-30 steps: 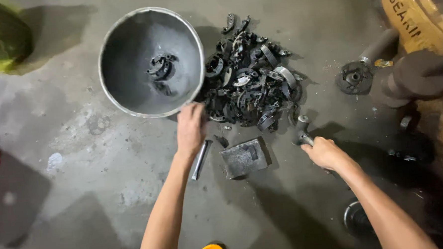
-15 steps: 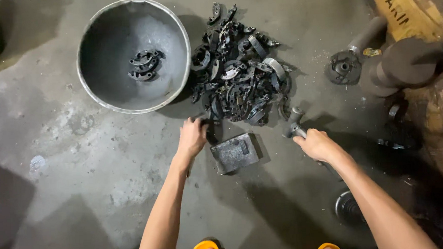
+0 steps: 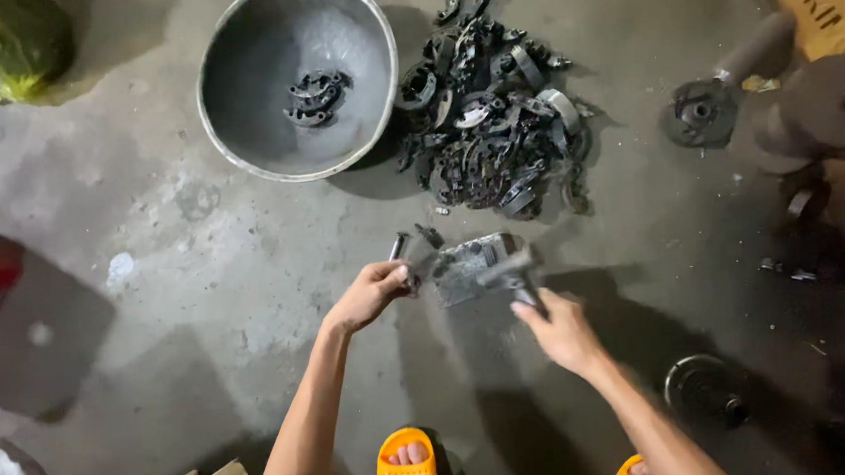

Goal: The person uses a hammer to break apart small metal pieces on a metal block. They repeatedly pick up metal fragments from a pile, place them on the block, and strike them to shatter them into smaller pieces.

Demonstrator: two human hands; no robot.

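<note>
Curved dark metal piece (image 3: 421, 250) pinched in left hand (image 3: 373, 292) over grey metal block (image 3: 471, 264) on concrete floor (image 3: 206, 275); hammer (image 3: 509, 270) clenched in right hand (image 3: 564, 331), head poised just right of piece; scrap pile (image 3: 488, 111) beyond.

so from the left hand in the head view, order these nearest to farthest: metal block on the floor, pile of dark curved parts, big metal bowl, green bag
From the left hand:
1. Metal block, just to its right.
2. Pile of dark curved parts, up and right.
3. Big metal bowl, straight above; close to the pile in distance, so that order is loose.
4. Green bag, far top left corner.
</note>
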